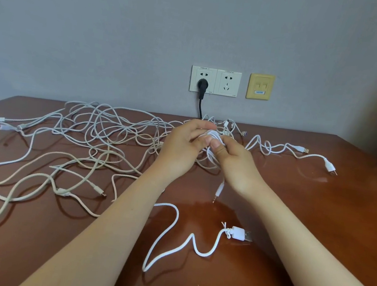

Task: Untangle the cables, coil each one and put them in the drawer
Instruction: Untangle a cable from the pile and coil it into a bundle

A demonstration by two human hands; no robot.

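hands: 2 | 1 small white coil [212, 135] pinched by left hand [182, 147] and right hand [234, 162], fingers curled round it, above table [316, 204] | 1 jack plug [218, 191] hung below | tangle [94, 132] spread left, cable count cannot be told | 1 USB cable [240, 233] laid apart in front | 2 wall sockets [228, 82], 1 black plug [203, 83] | 1 yellow plate [260, 86], blue label unreadable
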